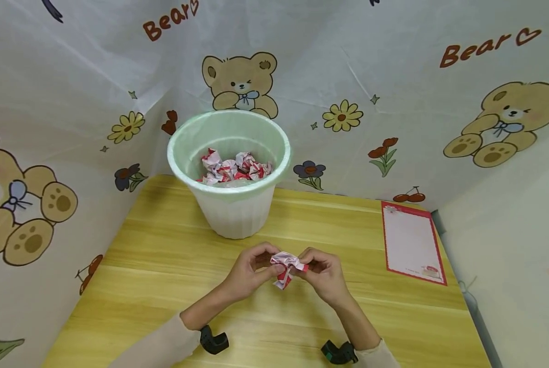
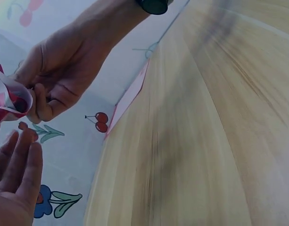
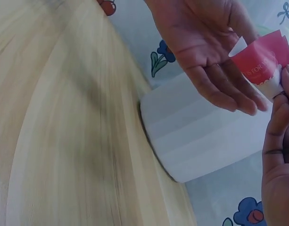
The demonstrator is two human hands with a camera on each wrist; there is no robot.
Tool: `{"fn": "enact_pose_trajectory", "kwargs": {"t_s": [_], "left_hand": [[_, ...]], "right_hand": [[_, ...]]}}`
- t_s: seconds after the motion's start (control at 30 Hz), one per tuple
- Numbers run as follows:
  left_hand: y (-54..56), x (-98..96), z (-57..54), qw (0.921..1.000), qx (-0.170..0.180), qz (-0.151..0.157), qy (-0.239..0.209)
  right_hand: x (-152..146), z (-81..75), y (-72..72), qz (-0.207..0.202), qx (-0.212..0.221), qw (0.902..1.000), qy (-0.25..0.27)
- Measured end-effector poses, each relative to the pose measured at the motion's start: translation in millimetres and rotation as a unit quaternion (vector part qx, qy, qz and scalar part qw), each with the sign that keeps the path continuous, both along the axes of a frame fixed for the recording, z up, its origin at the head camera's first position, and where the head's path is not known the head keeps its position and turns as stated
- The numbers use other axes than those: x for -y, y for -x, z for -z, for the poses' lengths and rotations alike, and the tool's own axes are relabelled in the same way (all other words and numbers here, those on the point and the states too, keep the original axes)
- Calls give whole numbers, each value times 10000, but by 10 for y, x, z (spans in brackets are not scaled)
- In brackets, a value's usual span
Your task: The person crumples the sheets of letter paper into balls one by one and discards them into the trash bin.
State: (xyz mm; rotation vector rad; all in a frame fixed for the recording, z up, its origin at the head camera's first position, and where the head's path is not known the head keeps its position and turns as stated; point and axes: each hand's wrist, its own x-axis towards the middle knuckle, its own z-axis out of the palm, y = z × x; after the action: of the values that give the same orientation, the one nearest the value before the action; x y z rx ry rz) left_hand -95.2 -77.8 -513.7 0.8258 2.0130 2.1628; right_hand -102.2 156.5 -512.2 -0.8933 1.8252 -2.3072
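Note:
Both hands meet over the table in the head view, around a crumpled sheet of red and white paper (image 1: 287, 263). My left hand (image 1: 248, 273) holds the sheet's left side, the thumb lying across it. In the right wrist view the other fingers of that left hand (image 3: 208, 59) extend loosely below the paper (image 3: 264, 61). On the opposite side, my right hand (image 1: 326, 278) pinches a gathered corner between thumb and curled fingers. Behind the hands stands a pale green and white bucket (image 1: 237, 209), with several crumpled red and white paper balls (image 1: 228, 168) inside.
A flat white sheet with a red border (image 1: 414, 245) lies at the right of the wooden table (image 1: 154, 271). Bear-printed cloth (image 1: 302, 61) hangs behind the table and along its left. Dark wrist cameras (image 1: 214, 341) are worn on both wrists.

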Motion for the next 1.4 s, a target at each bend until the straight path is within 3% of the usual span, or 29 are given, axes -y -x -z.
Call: {"fn": "enact_pose_trajectory", "kwargs": {"t_s": [0.2, 0.5, 0.73, 0.97, 1.23, 1.4], "left_hand": [[-6, 41, -50, 9995, 173, 244, 41], [51, 49, -94, 9987, -126, 498, -74], [52, 40, -87, 9989, -438, 174, 53], [47, 81, -12, 9965, -692, -326, 327], [12, 92, 51, 9964, -552, -416, 491], [9, 102, 65, 9965, -575, -341, 496]], "right_hand": [[58, -24, -10, 254, -21, 9996, -127], [77, -24, -36, 519, -378, 9971, -415], [64, -34, -57, 619, -583, 9940, -695], [35, -29, -53, 56, 10, 9990, -446], [-4, -68, -26, -15, 702, 9855, -1543], [-32, -72, -31, -204, 1123, 9799, -1634]]}}
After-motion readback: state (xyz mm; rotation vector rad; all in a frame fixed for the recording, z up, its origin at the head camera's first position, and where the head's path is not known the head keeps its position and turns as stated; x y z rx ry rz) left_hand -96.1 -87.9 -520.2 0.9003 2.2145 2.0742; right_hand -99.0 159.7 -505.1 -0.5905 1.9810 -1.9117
